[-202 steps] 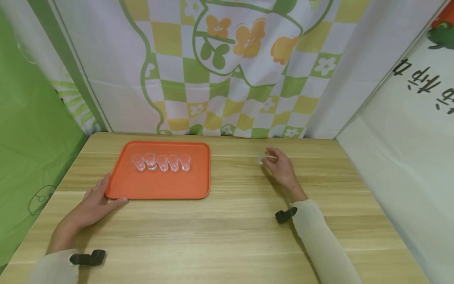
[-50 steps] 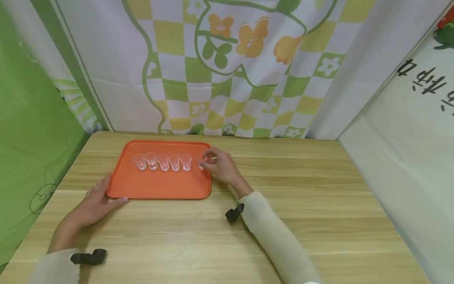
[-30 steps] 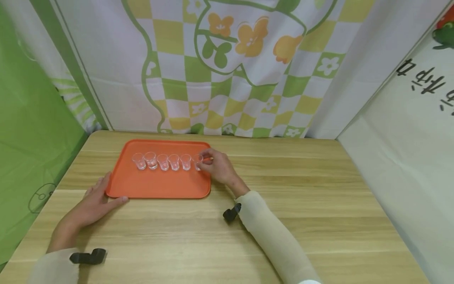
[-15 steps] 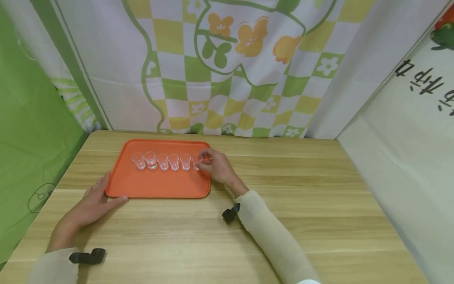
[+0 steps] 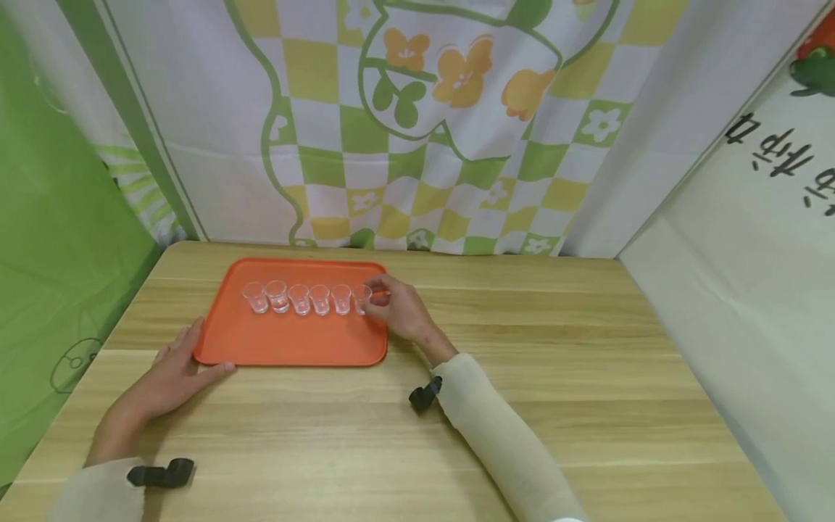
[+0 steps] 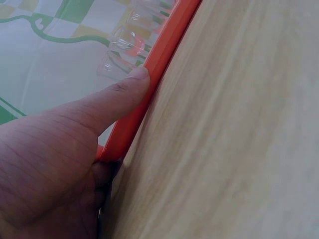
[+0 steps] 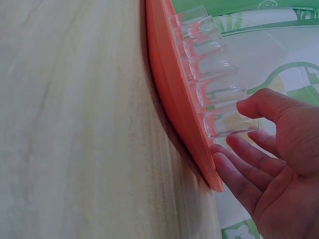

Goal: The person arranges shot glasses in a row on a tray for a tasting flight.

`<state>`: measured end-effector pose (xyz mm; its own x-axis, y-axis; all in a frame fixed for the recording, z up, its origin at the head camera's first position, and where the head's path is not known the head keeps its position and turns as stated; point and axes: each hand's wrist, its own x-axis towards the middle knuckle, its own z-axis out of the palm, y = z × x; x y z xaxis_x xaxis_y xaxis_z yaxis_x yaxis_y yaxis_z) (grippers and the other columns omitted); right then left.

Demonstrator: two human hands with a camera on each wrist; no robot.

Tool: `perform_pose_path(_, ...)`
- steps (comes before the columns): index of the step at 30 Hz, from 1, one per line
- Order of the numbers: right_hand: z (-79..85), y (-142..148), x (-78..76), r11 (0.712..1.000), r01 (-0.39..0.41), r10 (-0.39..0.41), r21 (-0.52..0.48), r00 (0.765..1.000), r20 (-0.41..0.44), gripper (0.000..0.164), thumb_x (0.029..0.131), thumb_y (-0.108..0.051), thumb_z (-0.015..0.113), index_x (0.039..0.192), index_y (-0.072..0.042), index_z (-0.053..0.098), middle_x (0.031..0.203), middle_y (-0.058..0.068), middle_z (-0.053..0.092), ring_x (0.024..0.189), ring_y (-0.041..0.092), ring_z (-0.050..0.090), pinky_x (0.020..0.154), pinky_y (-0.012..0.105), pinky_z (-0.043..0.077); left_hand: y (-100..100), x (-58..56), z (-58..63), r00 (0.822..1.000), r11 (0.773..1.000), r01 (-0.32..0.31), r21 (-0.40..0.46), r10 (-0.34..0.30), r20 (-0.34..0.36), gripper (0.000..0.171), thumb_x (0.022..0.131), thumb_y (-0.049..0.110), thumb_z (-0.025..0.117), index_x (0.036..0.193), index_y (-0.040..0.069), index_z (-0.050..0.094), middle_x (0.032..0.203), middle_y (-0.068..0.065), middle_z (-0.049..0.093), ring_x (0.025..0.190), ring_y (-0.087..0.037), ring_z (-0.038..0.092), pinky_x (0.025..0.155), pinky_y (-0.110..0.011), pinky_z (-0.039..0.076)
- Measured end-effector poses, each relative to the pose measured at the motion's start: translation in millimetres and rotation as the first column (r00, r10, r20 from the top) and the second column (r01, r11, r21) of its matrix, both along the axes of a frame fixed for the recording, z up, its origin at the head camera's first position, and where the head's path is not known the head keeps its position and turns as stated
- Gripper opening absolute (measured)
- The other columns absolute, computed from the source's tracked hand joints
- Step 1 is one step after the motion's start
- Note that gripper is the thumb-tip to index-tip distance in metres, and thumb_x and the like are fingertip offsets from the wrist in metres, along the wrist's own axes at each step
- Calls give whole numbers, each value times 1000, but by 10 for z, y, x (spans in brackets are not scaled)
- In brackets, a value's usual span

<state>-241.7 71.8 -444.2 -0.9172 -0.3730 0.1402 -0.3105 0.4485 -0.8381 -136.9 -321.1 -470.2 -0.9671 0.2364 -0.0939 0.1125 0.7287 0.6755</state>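
Several clear shot glasses [image 5: 298, 299] stand upright in a row across an orange tray [image 5: 293, 344]. At the right end of that row, my right hand [image 5: 401, 310] holds the last shot glass [image 7: 230, 122] between thumb and fingers. Its base stands on the tray beside the neighbouring glass; fingers partly cover it in the head view. My left hand [image 5: 166, 380] rests against the tray's near left corner, thumb along the front edge and fingers stretched along the left side. In the left wrist view the thumb [image 6: 122, 94] lies straight against the orange rim.
The tray lies on a wooden table [image 5: 417, 435] near its back left. A patterned curtain [image 5: 430, 145] hangs behind the table. Green sheeting [image 5: 59, 254] stands at the left and a white printed sheet [image 5: 750, 290] at the right.
My right hand has brought a shot glass from the right side of the table onto the tray, then slid it left to the row's end. The left hand has stayed at the corner.
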Motion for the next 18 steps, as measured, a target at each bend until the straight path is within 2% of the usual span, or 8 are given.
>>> perform_pose_path(6,3,38,-4,1000,2,-2,-30,1000,11,44,94,-8,76,134,2,61,131,15,65,111,29,69,87,29,58,7,-20,-13,1000,1000,-2,-7,2,16,104,102,46,61,162,2,-11,163,-36,-5,149,-55,-10,115,-69,-12)
perform_pose_path(10,5,81,4,998,-9,11,-58,1000,23,48,94,-6,75,138,3,57,134,17,63,117,33,66,96,36,56,0,-31,-26,1000,1000,-2,-13,2,17,105,102,47,62,162,1,-11,163,-37,-4,149,-56,-10,114,-71,-10)
perform_pose_path(14,3,158,22,998,-28,29,-48,1000,10,53,95,-6,75,142,3,54,137,19,61,122,37,62,101,45,52,-3,-34,-34,1000,1000,4,-10,-4,-4,104,102,45,62,162,1,-10,162,-38,-2,148,-57,-8,114,-71,-10)
perform_pose_path(18,10,248,43,1000,-30,29,-10,999,-21,56,94,-9,76,144,1,53,140,19,60,126,38,59,103,48,51,-6,-39,-35,1000,1000,16,-3,-16,-26,103,102,43,63,163,2,-9,162,-39,-1,148,-59,-7,114,-71,-10)
